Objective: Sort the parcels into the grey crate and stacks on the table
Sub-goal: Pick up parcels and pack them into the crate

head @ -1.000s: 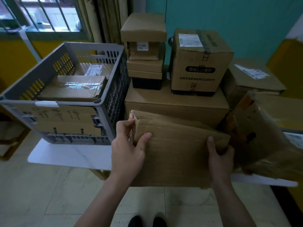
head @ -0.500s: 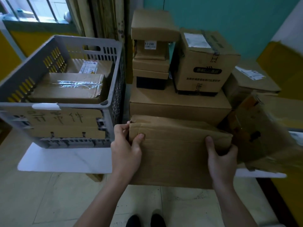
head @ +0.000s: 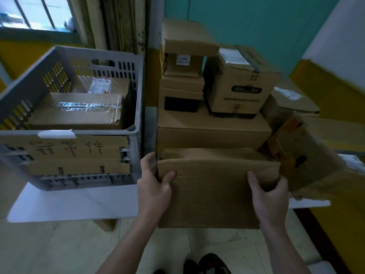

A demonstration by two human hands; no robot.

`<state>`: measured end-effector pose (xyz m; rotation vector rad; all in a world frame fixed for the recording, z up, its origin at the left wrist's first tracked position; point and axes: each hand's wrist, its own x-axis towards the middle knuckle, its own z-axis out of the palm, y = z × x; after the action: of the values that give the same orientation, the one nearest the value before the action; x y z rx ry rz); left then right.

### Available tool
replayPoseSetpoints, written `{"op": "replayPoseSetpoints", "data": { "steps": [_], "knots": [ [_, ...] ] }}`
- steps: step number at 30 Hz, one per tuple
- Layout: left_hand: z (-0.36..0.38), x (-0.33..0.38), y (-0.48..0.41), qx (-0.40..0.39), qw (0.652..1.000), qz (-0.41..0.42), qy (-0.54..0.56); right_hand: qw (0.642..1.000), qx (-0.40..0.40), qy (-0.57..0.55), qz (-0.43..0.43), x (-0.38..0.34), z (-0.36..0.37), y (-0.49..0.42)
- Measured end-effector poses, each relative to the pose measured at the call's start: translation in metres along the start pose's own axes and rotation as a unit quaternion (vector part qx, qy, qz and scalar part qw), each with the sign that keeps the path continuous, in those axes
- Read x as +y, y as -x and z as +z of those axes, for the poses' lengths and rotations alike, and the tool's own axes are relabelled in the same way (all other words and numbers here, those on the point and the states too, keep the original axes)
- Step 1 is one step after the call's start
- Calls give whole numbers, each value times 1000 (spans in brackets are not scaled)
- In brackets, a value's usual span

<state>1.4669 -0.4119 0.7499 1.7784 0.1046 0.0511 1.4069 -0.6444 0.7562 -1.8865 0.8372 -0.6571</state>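
Note:
I hold a plain cardboard parcel [head: 213, 190] at the table's front edge, just in front of a wide flat box [head: 213, 131]. My left hand [head: 154, 186] grips its left end, thumb on the front face. My right hand [head: 270, 196] grips its right end the same way. The grey crate [head: 138, 99] stands to the left on the white table [head: 75, 202], with a taped parcel [head: 79, 113] and a labelled parcel [head: 110, 86] inside. On the wide box stand a stack of small boxes [head: 183, 64] and a printed carton [head: 243, 84].
A battered brown box [head: 308, 155] leans at the right, close to my right hand. Another labelled parcel [head: 292, 99] lies behind it. A cardboard sign with handwriting [head: 67, 151] covers the crate's front. The wall and a window are behind; tiled floor and my shoes are below.
The parcel has levelled out and moved closer against the wide box. Both hands keep their grip. The view has shifted slightly forward and right.

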Motion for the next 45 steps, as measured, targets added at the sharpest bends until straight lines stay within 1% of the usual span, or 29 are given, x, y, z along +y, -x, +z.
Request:
{"op": "replayPoseSetpoints", "data": {
  "steps": [3, 7, 13, 18, 25, 28, 30, 33, 36, 40, 43, 45],
  "knots": [
    [-2, -4, -2, -33, 998, 11, -46, 1000, 0, 14, -10, 0, -1, 1],
    [-1, -8, -6, -27, 997, 14, -74, 1000, -7, 9, -16, -1, -1, 1],
    [4, -8, -16, -8, 998, 12, -63, 999, -38, 4, 1, 8, 0, -3],
    [7, -7, -19, 7, 999, 0, -49, 997, -79, 17, -3, 15, 0, -10],
    [6, -5, -22, 23, 999, -25, -11, 988, -145, 13, 47, 21, -1, -13],
    [4, -6, -24, 27, 999, -25, 1, 986, -157, 6, 60, 23, 0, -13],
    [3, -6, -26, 35, 999, -32, 15, 986, -152, 1, 62, 25, 1, -15],
    [1, -5, -27, 37, 996, -75, 39, 990, -126, -5, 63, 24, -1, -16],
    [-1, -11, -18, -18, 997, -71, 35, 991, -109, -37, 73, 24, -7, -17],
    [-9, -16, -5, -87, 990, -90, 72, 991, -81, -75, 74, 21, -15, -11],
    [-15, -16, -1, -89, 983, -108, 116, 992, -66, -94, 54, 17, -18, -3],
    [-20, -17, -2, -91, 984, -92, 124, 991, -67, -105, 43, 15, -19, 1]
  ]
}}
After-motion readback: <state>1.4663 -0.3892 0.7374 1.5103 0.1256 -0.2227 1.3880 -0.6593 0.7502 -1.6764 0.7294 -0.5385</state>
